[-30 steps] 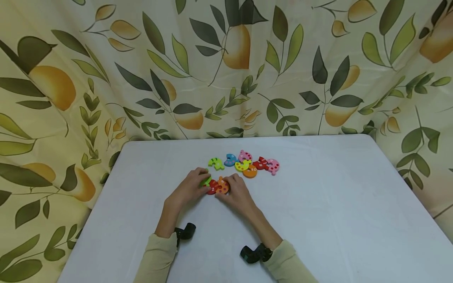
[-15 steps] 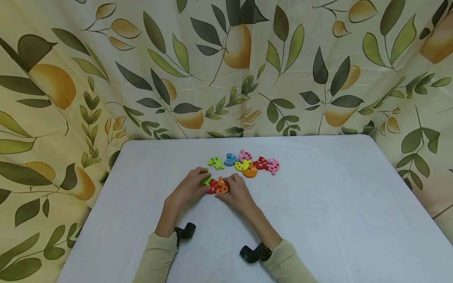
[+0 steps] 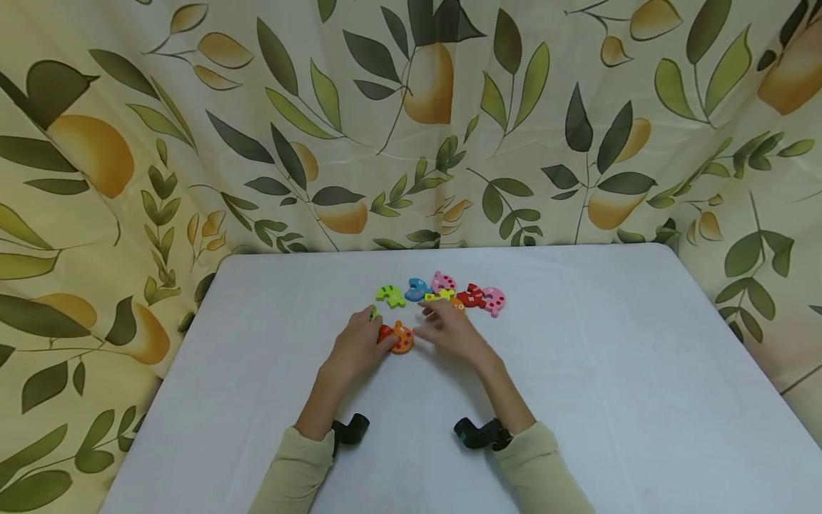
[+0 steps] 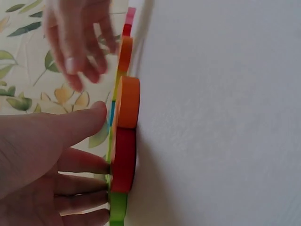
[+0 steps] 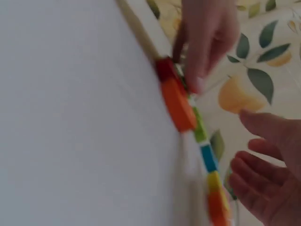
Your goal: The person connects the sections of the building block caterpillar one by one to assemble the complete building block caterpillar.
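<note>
In the head view my left hand [image 3: 358,346] lies over a short row of flat animal-shaped puzzle pieces. Its fingers rest fairly straight on the red piece [image 4: 124,160] and the green piece [image 4: 118,207], mostly covered from above. The thumb reaches over toward the orange spotted piece [image 3: 403,338], which joins the red one. My right hand [image 3: 457,334] hovers just right of that orange piece, fingers loosely bent and holding nothing; it partly hides the yellow piece [image 3: 444,293] and the orange number piece [image 3: 457,305] behind it.
Further back lie a green striped piece [image 3: 390,295], a blue piece [image 3: 417,289], a pink piece [image 3: 442,282], a red striped piece [image 3: 472,295] and another pink piece [image 3: 494,301]. They sit on a white table [image 3: 610,371], with a leaf-and-fruit patterned cloth [image 3: 398,164] behind.
My right hand has let go of the orange spotted piece and lifted up and to the right. My left hand has shifted slightly right, its thumb now over the red and orange pieces.
</note>
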`<state>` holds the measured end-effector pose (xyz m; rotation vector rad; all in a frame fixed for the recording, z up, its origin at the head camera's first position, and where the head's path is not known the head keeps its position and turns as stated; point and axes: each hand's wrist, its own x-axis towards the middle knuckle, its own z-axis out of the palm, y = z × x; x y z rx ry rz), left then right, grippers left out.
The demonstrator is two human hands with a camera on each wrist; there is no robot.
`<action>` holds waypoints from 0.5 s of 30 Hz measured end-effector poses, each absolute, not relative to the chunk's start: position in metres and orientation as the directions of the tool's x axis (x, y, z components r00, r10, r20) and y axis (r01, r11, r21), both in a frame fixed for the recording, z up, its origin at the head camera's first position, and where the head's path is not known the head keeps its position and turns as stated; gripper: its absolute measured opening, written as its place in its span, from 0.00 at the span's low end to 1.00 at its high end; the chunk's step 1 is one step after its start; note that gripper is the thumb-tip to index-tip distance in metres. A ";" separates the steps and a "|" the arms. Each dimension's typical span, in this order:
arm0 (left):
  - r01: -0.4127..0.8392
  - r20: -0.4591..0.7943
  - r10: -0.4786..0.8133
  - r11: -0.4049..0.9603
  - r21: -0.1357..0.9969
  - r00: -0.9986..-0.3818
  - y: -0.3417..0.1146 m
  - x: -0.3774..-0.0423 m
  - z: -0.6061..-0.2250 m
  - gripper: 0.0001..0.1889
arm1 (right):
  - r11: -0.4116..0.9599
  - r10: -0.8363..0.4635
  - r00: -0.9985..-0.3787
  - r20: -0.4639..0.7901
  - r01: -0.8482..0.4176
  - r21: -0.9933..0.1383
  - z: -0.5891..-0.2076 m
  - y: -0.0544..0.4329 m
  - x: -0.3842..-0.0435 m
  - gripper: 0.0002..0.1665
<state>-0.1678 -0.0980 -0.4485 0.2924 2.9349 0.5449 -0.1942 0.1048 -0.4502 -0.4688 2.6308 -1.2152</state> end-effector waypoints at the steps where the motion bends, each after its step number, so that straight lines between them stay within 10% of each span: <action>1: 0.155 -0.110 0.208 0.916 0.369 -0.972 -0.097 -0.167 -0.448 0.33 | 0.613 -0.351 -0.936 -0.032 -0.204 -0.763 -0.446 0.109 -0.201 0.32; 15: 0.120 -0.132 0.177 0.927 0.355 -0.975 -0.093 -0.165 -0.444 0.40 | 0.747 -0.468 -0.876 -0.114 -0.323 -0.582 -0.452 0.133 -0.285 0.20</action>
